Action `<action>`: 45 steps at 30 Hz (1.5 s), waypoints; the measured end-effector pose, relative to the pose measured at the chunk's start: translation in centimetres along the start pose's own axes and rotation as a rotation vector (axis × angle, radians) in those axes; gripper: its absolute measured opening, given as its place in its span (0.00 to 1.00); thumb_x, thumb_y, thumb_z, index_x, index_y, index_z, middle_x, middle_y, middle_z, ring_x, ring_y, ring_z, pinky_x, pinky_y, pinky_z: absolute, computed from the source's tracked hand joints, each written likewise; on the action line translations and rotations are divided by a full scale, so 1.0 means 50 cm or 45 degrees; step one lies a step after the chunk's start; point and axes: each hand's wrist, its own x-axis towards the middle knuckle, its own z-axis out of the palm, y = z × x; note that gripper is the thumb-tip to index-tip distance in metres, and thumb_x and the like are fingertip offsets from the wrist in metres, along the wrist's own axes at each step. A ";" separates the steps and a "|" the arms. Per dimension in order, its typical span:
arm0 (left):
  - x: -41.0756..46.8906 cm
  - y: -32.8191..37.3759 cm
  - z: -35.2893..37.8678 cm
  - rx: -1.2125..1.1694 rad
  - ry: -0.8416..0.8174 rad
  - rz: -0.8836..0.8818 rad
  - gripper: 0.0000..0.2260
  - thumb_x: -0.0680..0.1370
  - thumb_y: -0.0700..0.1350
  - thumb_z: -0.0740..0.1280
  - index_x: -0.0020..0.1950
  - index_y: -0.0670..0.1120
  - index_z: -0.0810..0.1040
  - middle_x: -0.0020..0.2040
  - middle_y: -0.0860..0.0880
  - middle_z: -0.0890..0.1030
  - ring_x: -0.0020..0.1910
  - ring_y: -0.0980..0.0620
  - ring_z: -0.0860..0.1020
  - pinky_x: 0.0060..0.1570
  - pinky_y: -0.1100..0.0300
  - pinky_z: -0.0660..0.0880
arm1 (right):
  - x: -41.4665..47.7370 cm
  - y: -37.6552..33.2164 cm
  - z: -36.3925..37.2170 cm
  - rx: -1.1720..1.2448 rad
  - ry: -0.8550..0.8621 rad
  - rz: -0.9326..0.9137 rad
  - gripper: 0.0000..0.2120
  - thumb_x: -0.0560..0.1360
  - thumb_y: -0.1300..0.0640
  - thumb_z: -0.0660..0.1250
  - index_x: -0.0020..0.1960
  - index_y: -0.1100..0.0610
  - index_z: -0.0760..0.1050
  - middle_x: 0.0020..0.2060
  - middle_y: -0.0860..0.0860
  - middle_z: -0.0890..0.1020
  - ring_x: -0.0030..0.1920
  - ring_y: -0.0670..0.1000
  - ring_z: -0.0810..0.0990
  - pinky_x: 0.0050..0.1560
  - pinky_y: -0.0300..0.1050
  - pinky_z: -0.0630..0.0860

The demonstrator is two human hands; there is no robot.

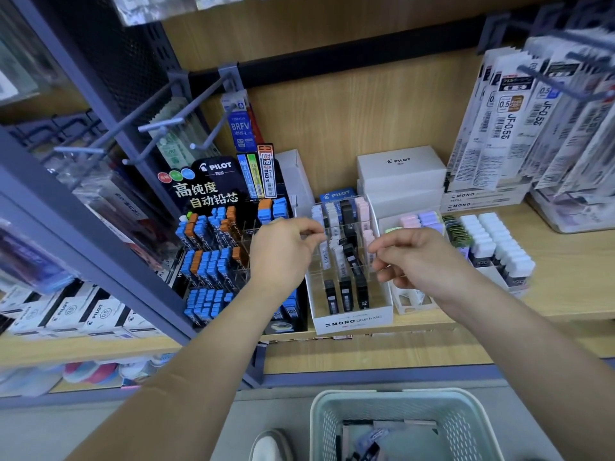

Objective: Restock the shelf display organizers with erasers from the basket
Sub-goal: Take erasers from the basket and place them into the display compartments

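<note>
Both hands, left hand [286, 254] and right hand [419, 261], curl their fingers at the MONO graph organizer [352, 322]; I cannot tell whether either pinches anything. Slim cases [346, 294] stand on end in it, leaning back. The basket [332, 414] sits below.

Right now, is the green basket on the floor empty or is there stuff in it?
Not empty: the pale green slotted plastic basket has several small packets lying at its bottom, dark and pale ones.

The left grip [283, 251] is held out in front, fingers curled in to the thumb. The right grip [411, 257] is near it, fingers curled too.
</note>
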 end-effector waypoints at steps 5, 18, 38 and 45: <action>0.004 -0.010 -0.007 0.065 0.000 0.028 0.04 0.74 0.47 0.72 0.47 0.52 0.84 0.36 0.62 0.76 0.46 0.55 0.76 0.49 0.55 0.75 | 0.001 0.002 0.002 -0.016 -0.007 0.004 0.10 0.79 0.66 0.62 0.46 0.57 0.80 0.35 0.53 0.83 0.31 0.47 0.79 0.31 0.36 0.73; -0.003 -0.035 -0.007 0.475 -0.107 0.372 0.06 0.77 0.47 0.68 0.47 0.47 0.84 0.44 0.52 0.83 0.46 0.49 0.69 0.40 0.59 0.66 | 0.001 0.003 0.000 -0.023 -0.005 -0.010 0.10 0.79 0.66 0.61 0.46 0.58 0.80 0.34 0.53 0.81 0.31 0.48 0.79 0.31 0.36 0.73; -0.109 0.033 -0.089 0.249 -0.304 0.355 0.07 0.77 0.42 0.67 0.51 0.48 0.83 0.40 0.54 0.79 0.37 0.57 0.75 0.46 0.57 0.76 | -0.067 0.056 -0.092 -0.334 -0.136 0.028 0.08 0.79 0.63 0.62 0.47 0.58 0.80 0.35 0.52 0.82 0.33 0.49 0.81 0.32 0.38 0.74; -0.295 -0.023 0.083 0.374 -1.030 0.279 0.10 0.77 0.44 0.61 0.53 0.51 0.81 0.48 0.52 0.83 0.47 0.50 0.79 0.48 0.56 0.76 | -0.126 0.256 -0.082 -0.566 -0.315 0.350 0.07 0.79 0.65 0.61 0.46 0.59 0.77 0.37 0.55 0.82 0.31 0.51 0.79 0.31 0.40 0.73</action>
